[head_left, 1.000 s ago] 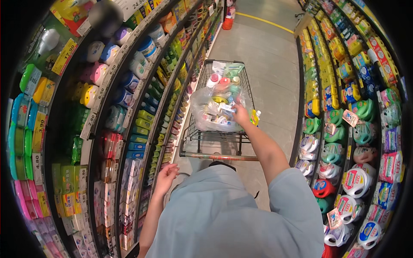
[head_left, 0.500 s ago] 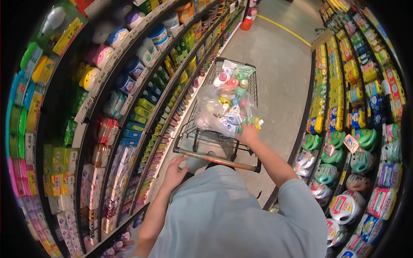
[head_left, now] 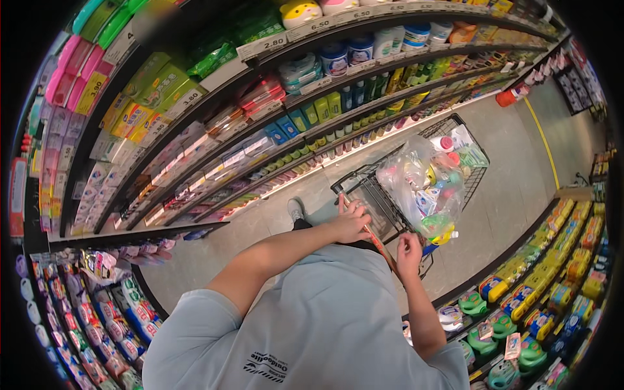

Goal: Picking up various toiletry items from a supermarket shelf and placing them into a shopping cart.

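Note:
My left hand is wrapped round the handlebar of a black wire shopping cart. By the bar's right end, my right hand has its fingers curled in; what they hold, if anything, is hidden. A clear plastic bag full of mixed packages lies in the cart. Beside it are a white bottle with a pink-red cap and a green-and-white pack. At the bag's near side lies a yellow bottle with a white cap.
Long shelves of tubs, soaps and bottles run along the left and far side. On the right, a curved shelf holds yellow packs and green jugs. More packs fill shelves at lower left. A yellow line crosses the grey floor.
My left hand has come onto the handlebar. My right hand has drawn back from the bag to beside the bar. The view has turned, and the cart now appears farther right, angled.

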A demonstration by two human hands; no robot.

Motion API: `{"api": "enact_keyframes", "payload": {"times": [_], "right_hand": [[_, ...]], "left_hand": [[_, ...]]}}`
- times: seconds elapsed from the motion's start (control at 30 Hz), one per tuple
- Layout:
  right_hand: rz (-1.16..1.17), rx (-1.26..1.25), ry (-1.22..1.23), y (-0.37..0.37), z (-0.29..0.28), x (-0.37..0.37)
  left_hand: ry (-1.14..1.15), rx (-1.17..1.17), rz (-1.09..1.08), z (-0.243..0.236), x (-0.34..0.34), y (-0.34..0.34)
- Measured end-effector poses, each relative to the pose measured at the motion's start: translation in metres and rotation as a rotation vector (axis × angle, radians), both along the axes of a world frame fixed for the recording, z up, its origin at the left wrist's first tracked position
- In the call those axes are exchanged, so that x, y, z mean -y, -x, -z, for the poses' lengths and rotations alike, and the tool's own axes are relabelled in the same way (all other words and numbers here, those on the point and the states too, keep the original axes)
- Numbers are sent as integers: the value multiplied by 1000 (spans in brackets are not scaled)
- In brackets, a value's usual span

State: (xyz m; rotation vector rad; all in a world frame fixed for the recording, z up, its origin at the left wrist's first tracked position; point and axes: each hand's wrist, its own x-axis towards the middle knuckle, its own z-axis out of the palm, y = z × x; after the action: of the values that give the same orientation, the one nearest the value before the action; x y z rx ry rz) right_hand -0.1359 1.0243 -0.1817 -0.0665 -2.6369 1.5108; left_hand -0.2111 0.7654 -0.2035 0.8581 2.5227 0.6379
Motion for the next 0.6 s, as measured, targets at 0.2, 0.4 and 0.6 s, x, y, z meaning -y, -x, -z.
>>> {"api": "enact_keyframes", "payload": {"times": [0.2,0.4,0.6], "right_hand": [[30,174,108,-32,40,-9],[0,415,114,-28,37,-20],[-75,275,12,6,19,-13]], "left_hand": [[-28,-110,-54,10,-8,-1],[10,-106,-82,10,-37,6],[-9,-79,-111,0,-72,26]]}}
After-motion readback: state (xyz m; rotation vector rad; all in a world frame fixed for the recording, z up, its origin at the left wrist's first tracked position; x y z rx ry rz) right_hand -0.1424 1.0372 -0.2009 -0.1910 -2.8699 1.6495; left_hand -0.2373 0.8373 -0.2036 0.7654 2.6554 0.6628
